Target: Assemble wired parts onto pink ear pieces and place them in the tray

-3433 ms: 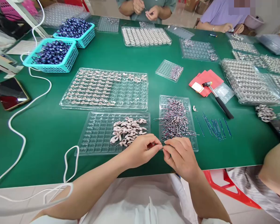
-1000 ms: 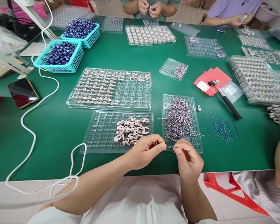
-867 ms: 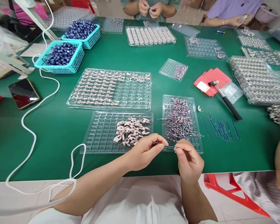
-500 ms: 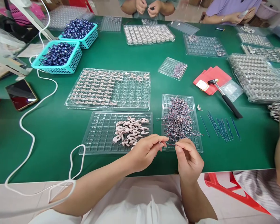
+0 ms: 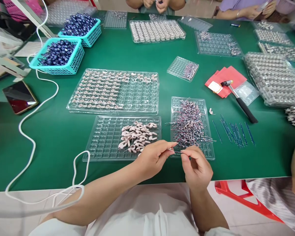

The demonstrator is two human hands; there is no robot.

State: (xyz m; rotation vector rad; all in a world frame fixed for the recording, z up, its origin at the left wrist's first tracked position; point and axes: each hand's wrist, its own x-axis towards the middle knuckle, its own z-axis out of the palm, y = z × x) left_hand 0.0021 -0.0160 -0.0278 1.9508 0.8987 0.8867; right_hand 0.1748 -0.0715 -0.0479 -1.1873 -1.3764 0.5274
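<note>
My left hand [image 5: 153, 158] is closed in a pinch on a small pale earphone shell [image 5: 170, 149], mostly covered by the fingers. Facing it, my right hand [image 5: 198, 167] pinches a thin wire [image 5: 178, 151] that runs across the gap toward the shell. Whether the wire's tip is inside the shell is too small to tell. Just beyond my fingertips, a clear tray [image 5: 208, 152] carries a heap of wired parts with tiny heads [image 5: 189, 123]. Left of that, loose pale shells [image 5: 137, 136] lie in another clear tray [image 5: 103, 141].
A larger tray [image 5: 137, 98] is partly filled with shells. Two turquoise baskets [image 5: 75, 60] hold shiny dark blue pieces. To the right lie a hammer [image 5: 243, 106], red pouches [image 5: 229, 78] and thin blue strips [image 5: 236, 134]. A phone [image 5: 20, 97] and white cable [image 5: 31, 147] are at left. Co-workers' hands [image 5: 157, 5] show across.
My right hand has moved slightly left, so the wire's visible length between my hands is shorter. My left hand keeps its pinch on the shell. The whole view has shifted a little.
</note>
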